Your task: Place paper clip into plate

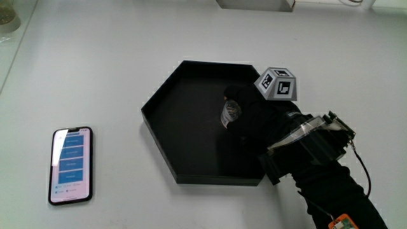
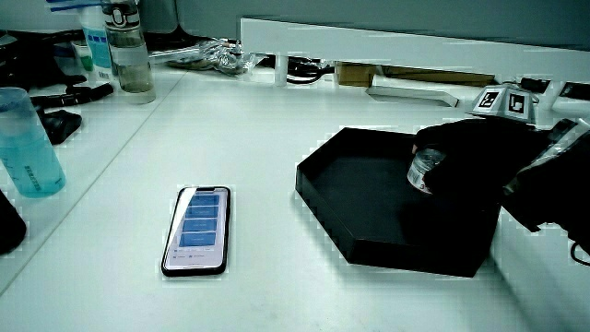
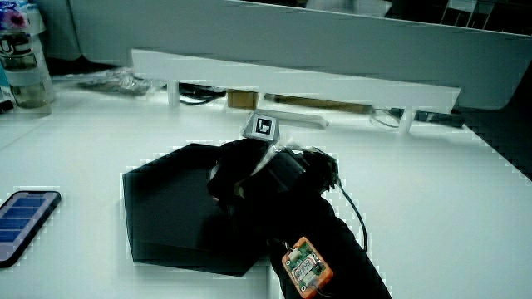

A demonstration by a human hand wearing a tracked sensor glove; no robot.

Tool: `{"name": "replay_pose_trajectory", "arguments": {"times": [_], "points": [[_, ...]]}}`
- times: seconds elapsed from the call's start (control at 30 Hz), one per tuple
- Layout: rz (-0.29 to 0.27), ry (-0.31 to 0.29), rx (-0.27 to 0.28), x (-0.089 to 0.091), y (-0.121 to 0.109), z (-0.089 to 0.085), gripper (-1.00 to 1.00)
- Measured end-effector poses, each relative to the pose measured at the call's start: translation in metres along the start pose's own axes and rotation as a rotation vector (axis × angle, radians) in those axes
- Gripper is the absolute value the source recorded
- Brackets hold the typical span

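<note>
A black six-sided plate (image 1: 184, 127) lies on the white table, and both side views show it (image 2: 359, 194) (image 3: 166, 208). The gloved hand (image 1: 254, 121) is over the plate, above the part beside its forearm, with the patterned cube (image 1: 277, 83) on its back. Its fingers are curled around a small silvery thing, the paper clip (image 1: 230, 113), held just above the plate's floor. In a side view the paper clip (image 2: 422, 171) shows between the fingertips of the hand (image 2: 470, 161). In a side view the hand (image 3: 249, 170) hides the clip.
A phone (image 1: 71, 165) with a lit screen lies flat beside the plate, nearer to the person. A blue bottle (image 2: 28, 143) and a clear bottle (image 2: 129, 55) stand at the table's edge. A low white partition (image 2: 387, 46) with cables runs along the table's end.
</note>
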Motion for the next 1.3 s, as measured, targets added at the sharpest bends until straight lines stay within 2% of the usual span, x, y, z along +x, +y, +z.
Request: {"name": "replay_pose_trajectory", "arguments": {"times": [0.23, 0.3, 0.4, 0.47, 0.6, 0.7, 0.8, 0.87, 0.9, 0.93, 0.97, 1.0, 1.03, 1.07, 1.1, 1.13, 1.2, 1.23, 1.3], "points": [[-0.003, -0.011, -0.028, -0.004, 0.006, -0.009, 0.00], [0.000, 0.004, -0.016, -0.005, 0.005, -0.009, 0.00], [-0.006, -0.012, -0.002, -0.010, 0.007, -0.011, 0.00], [0.005, -0.012, -0.016, -0.013, 0.009, -0.014, 0.00], [-0.012, -0.019, -0.045, -0.017, 0.018, -0.020, 0.00], [-0.022, -0.035, -0.041, -0.021, 0.022, -0.023, 0.00], [-0.006, -0.041, -0.052, -0.027, 0.025, -0.027, 0.00], [0.002, -0.052, -0.075, -0.029, 0.028, -0.033, 0.00], [-0.014, -0.061, -0.075, -0.029, 0.032, -0.037, 0.00], [-0.045, -0.066, -0.122, -0.027, 0.037, -0.043, 0.00], [-0.026, -0.020, -0.101, -0.026, 0.035, -0.043, 0.00], [-0.044, -0.031, -0.110, -0.024, 0.038, -0.045, 0.00], [-0.029, -0.031, -0.120, -0.026, 0.035, -0.044, 0.00], [-0.052, -0.022, -0.119, -0.025, 0.037, -0.045, 0.00], [-0.050, -0.030, -0.109, -0.026, 0.036, -0.045, 0.00], [-0.037, -0.042, -0.127, -0.027, 0.036, -0.047, 0.00], [-0.055, -0.011, -0.149, -0.023, 0.038, -0.053, 0.00], [-0.057, -0.011, -0.134, -0.023, 0.038, -0.053, -0.05], [-0.059, -0.023, -0.143, -0.024, 0.040, -0.054, -0.14]]}}
